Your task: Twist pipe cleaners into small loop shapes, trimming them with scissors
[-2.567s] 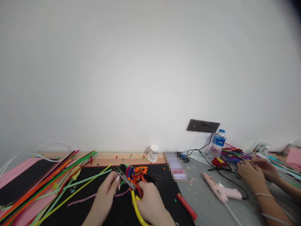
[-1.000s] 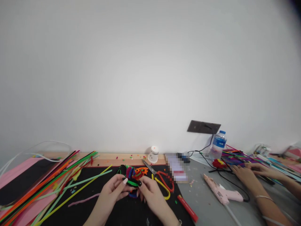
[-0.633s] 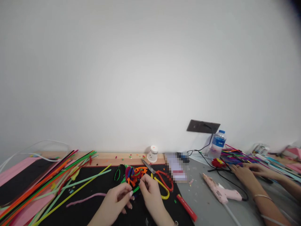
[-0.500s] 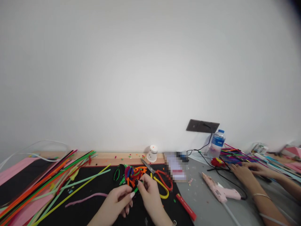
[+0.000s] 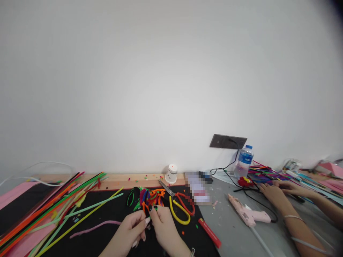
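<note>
My left hand (image 5: 130, 228) and my right hand (image 5: 164, 222) meet at the front of the black mat. Both are closed in a pinch on a short green pipe cleaner (image 5: 149, 216), mostly covered by the fingers. A dark bit shows at my right fingertips; I cannot tell what it is. Just beyond the fingers lies a bundle of bent pipe cleaners (image 5: 157, 194) in orange, green, blue and purple. Scissors (image 5: 170, 193) with yellow and red handles lie right of the bundle. A mauve pipe cleaner (image 5: 98, 225) stretches out left of my left hand.
Long pipe cleaners (image 5: 66, 194) are heaped at the left. A white cup (image 5: 171, 175) stands by the wall. Rightward are a red tube (image 5: 209, 232), a pink glue gun (image 5: 248, 214) with a black cord, and a water bottle (image 5: 244, 162). A co-worker's hands (image 5: 276, 194) work at far right.
My right hand has turned a little and drawn closer to my left, so less of the green pipe cleaner shows. The whole view has shifted slightly.
</note>
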`<state>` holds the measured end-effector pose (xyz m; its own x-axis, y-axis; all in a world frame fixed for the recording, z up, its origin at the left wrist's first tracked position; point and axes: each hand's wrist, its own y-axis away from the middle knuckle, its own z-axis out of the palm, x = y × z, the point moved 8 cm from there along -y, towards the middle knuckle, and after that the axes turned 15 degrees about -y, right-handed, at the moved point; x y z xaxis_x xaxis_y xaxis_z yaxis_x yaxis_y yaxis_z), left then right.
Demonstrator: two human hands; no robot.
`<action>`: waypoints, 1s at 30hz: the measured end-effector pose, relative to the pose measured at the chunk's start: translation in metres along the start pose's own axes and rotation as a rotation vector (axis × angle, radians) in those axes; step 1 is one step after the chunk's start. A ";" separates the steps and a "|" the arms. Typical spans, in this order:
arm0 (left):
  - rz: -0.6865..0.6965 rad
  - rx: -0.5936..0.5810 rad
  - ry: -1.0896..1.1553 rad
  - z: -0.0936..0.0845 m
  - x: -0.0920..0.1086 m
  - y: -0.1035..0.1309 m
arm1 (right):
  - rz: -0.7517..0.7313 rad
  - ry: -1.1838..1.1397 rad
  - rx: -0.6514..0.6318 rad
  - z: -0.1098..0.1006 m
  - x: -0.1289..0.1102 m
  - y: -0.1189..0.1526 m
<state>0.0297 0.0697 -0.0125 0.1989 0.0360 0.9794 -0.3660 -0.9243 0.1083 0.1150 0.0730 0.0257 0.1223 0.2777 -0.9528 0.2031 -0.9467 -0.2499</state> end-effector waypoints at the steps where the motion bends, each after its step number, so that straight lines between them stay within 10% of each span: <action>1: -0.013 0.003 0.014 0.000 -0.001 -0.001 | -0.018 0.055 0.003 0.000 -0.001 -0.001; 24: 0.054 0.021 -0.062 -0.003 0.013 0.007 | -0.014 -0.018 -0.002 -0.008 -0.012 0.001; 30: 0.039 0.045 -0.109 -0.004 0.010 0.005 | -0.095 0.278 0.019 -0.009 -0.017 0.002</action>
<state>0.0260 0.0672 -0.0018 0.2839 -0.0395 0.9580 -0.3342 -0.9406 0.0603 0.1219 0.0677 0.0429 0.3656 0.3964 -0.8422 0.2086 -0.9167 -0.3409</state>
